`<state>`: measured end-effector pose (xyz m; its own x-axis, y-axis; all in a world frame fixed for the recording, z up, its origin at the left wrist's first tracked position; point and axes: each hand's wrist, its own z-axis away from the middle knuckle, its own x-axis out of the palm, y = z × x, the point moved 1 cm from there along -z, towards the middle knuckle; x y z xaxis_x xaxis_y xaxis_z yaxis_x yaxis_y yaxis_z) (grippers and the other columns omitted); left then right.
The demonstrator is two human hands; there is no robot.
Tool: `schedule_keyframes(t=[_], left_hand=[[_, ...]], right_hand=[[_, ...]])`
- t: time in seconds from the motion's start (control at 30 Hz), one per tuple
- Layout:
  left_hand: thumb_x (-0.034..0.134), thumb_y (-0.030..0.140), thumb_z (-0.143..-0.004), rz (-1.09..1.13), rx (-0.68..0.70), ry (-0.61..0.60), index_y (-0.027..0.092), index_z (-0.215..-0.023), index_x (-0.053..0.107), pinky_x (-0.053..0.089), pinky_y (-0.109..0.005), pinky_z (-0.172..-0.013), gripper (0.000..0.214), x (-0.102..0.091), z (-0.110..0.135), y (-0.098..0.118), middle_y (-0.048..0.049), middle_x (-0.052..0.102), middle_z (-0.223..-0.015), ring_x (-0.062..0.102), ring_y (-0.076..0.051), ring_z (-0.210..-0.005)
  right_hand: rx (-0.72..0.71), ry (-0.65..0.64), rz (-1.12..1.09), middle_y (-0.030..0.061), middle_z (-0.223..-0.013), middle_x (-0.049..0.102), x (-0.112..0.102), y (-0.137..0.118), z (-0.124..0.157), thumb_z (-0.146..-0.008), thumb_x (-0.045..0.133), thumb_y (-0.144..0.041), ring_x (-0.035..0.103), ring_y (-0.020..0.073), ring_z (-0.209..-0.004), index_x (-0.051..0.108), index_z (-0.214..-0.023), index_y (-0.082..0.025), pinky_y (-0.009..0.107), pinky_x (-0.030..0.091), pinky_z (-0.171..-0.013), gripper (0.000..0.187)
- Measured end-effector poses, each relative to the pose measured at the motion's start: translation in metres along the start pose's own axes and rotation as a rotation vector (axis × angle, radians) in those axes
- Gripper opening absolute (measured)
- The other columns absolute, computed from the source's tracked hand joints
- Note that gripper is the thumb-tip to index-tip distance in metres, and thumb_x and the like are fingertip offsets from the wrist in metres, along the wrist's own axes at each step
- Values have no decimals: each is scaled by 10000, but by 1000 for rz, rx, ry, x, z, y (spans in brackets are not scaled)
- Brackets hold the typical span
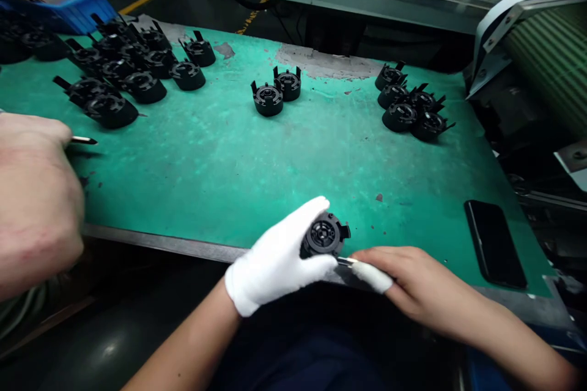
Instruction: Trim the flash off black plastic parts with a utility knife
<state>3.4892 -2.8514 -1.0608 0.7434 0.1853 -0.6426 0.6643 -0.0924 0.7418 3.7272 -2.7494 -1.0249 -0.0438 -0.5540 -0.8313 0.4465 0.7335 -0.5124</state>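
In a white glove, my left hand (284, 256) is wrapped round a round black plastic part (324, 234) at the table's front edge. The part's round ribbed face is turned up toward me, and a tab sticks out on its right. My right hand (398, 272), bare but for a white cover on the thumb, pinches a thin metal tool (346, 261), which looks like a small blade. Its tip meets the lower right side of the part; whether it touches is hidden by the gloved thumb.
Two similar black parts (268, 99) stand mid-table on the green mat (293, 159). Several more (400, 116) cluster at right, many (142, 85) at left. A phone (495, 244) lies at right, near a conveyor belt (550, 55). Another person's hand (36, 195) holds a pointed tool at left.
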Motion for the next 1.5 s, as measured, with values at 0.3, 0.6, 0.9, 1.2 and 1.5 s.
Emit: schedule_keyframes(t=[0.3, 0.6, 0.9, 1.2, 1.5], left_hand=[[866, 436, -727, 96, -117, 200, 213, -1563, 266, 332, -422, -1263, 1053, -1, -5, -13, -108, 424, -1576, 416, -270, -1465], [807, 339, -779, -8, -93, 165, 214, -1476, 385, 366, -379, -1240, 824, 18, -9, -6, -82, 508, -1499, 484, -228, -1406], [801, 342, -779, -70, -86, 268, 222, -1426, 421, 435, -371, -1191, 760, 28, -10, -4, -65, 588, -1394, 559, -225, -1326], [790, 321, -798, -121, -56, 422, 205, -1379, 455, 502, -394, -1120, 680, 44, -8, 5, -86, 642, -1296, 628, -248, -1232], [762, 359, -829, -134, -41, 477, 196, -1392, 442, 516, -439, -1102, 668, 51, -6, 3, -120, 637, -1317, 622, -280, -1252]], right_hand=[[72, 173, -26, 12, -1321, 684, 0, 23, 7, -1004, 402, -226, 637, 239, -1177, 572, -1385, -352, 435, 528, -968, 436], [4, 137, 170, 32, -991, 695, 1, 20, -23, -1020, 397, -245, 648, 216, -878, 592, -1384, -281, 372, 498, -739, 414], [135, 250, 406, 3, -928, 676, 0, 16, -31, -971, 450, -224, 667, 230, -829, 602, -1355, -320, 353, 439, -624, 424], [216, 336, 400, -5, -909, 668, 13, 10, -28, -993, 469, -253, 673, 216, -842, 596, -1349, -326, 345, 447, -650, 384], [196, 327, 215, 23, -978, 703, 17, 10, -28, -1010, 443, -256, 696, 221, -893, 611, -1333, -316, 344, 503, -748, 369]])
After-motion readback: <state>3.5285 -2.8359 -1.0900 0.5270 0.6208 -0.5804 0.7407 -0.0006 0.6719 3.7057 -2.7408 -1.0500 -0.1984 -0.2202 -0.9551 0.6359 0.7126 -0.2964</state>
